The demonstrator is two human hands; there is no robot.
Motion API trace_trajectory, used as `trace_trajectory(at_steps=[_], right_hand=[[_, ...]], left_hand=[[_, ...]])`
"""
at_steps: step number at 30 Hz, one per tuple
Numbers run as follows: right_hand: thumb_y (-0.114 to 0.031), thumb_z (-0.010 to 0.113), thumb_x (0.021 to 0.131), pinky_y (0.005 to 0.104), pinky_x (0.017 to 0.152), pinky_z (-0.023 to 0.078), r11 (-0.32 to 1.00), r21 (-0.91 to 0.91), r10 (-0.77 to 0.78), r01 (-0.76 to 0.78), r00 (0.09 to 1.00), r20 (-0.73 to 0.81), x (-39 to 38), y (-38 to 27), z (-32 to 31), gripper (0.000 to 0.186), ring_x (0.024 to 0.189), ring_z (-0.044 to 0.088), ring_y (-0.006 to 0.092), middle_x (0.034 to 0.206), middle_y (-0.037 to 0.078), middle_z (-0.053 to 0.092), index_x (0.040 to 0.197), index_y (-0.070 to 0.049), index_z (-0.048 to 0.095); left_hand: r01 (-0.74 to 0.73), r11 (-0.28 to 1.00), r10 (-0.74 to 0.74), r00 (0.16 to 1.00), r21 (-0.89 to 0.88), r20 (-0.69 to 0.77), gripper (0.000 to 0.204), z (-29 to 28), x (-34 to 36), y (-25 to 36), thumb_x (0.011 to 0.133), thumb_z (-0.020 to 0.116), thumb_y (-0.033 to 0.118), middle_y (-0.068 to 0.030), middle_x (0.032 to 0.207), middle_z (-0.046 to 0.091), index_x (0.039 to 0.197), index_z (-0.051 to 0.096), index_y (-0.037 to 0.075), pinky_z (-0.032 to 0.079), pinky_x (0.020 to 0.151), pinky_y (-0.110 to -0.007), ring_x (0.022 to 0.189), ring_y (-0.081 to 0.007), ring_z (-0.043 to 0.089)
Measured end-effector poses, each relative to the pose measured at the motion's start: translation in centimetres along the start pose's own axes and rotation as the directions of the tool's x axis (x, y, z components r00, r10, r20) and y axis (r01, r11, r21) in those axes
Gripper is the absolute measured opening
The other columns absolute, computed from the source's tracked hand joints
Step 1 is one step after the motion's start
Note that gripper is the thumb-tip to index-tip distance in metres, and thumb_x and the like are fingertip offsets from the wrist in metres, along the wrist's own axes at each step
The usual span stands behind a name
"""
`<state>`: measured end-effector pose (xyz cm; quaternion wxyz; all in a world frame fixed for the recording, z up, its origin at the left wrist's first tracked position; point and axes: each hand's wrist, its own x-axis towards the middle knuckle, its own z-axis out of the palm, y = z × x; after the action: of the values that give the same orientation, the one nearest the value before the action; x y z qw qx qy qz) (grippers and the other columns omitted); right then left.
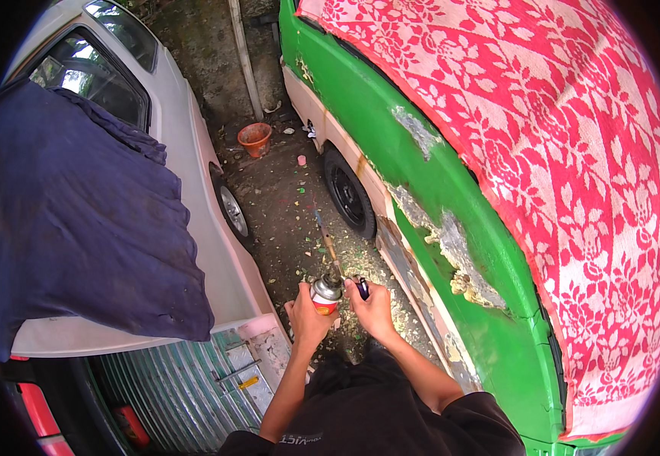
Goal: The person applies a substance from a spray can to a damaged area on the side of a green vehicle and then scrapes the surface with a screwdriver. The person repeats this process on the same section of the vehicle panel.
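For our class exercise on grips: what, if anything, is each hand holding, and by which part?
The left hand holds a can around its side. The right hand holds a small dark object, perhaps a lighter; which part is gripped is unclear.

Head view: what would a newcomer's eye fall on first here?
The red-and-white flowered cloth over the green vehicle dominates the right side. A dark blue cloth covers part of the pale car at left. Below centre, the left grip holds a canister, the right grip a small dark object.

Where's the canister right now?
Head view, below centre: the canister is in the left hand, just left of the right hand.
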<state>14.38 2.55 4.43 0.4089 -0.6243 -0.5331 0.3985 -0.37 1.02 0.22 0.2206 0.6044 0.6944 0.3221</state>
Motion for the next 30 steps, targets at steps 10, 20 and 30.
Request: trace_trajectory(at_steps=[10, 20, 30], right_hand=[[-0.030, 0.060, 0.102, 0.0268, 0.044, 0.034, 0.958, 0.259, 0.105, -0.126, 0.990, 0.091, 0.2, 0.0, 0.2, 0.044, 0.045, 0.046, 0.0070, 0.051, 0.001, 0.055, 0.070, 0.000, 0.066], [-0.030, 0.060, 0.102, 0.0265, 0.045, 0.033, 0.948, 0.279, 0.123, -0.154, 0.985, 0.125, 0.4, 0.3, 0.1, 0.042, 0.046, 0.045, 0.0065, 0.052, 0.001, 0.053, 0.074, 0.001, 0.067], [-0.036, 0.062, 0.101, 0.0267, 0.047, 0.031, 0.975, 0.221, 0.039, -0.036, 0.999, -0.009, 2.2, 1.2, -3.5, 0.040, 0.050, 0.040, 0.0053, 0.053, -0.003, 0.046, 0.085, -0.001, 0.071]], left_hand=[[0.004, 1.000, -0.005, 1.000, 0.020, 0.010, 0.067, -0.3, 0.2, 0.2, 0.059, 0.088, 0.018, -0.0147, 0.099, 0.067, 0.110, 0.047, 0.007, 0.038, 0.088, -0.046, 0.097, -0.0378, 0.063], [0.008, 1.000, -0.008, 1.000, -0.003, 0.018, 0.065, -0.4, 0.3, 0.5, 0.059, 0.086, 0.017, -0.0134, 0.099, 0.067, 0.110, 0.047, 0.008, 0.038, 0.088, -0.045, 0.096, -0.0367, 0.064], [-0.124, 0.972, 0.143, 0.987, -0.200, 0.079, 0.068, 1.2, 2.8, 2.0, 0.063, 0.094, 0.024, -0.0151, 0.097, 0.070, 0.109, 0.048, 0.006, 0.049, 0.085, -0.045, 0.093, -0.0355, 0.067]])
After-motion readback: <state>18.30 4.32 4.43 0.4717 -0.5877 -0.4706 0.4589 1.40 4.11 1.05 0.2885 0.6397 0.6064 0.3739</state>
